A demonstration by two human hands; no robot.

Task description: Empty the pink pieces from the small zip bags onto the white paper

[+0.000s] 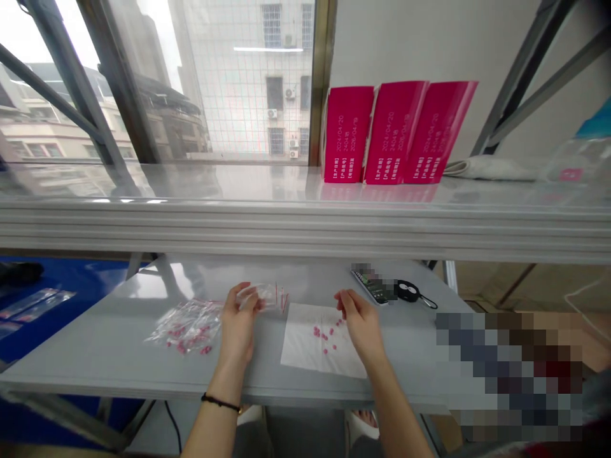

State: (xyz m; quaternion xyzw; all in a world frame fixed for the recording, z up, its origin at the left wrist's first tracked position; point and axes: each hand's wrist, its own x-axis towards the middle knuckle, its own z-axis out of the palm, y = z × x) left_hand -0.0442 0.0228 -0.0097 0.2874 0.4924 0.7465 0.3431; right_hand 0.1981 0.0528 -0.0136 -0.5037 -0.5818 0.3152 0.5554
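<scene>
While clamping a clear zip bag (268,297) in the grip of the left hand (240,320), just beside the far left corner of a white sheet (300,348) on the tabletop (119,345), apparently midway through bagging small red pieces (317,333) scattered across that sheet. Pinching the fingertips of the right hand (360,318) together over the sheet's right side, impossible to tell whether around a piece. Called for next, judging by the heaped bags of red pieces (191,321) at left: a parted bag mouth and a careful drop inside.
</scene>
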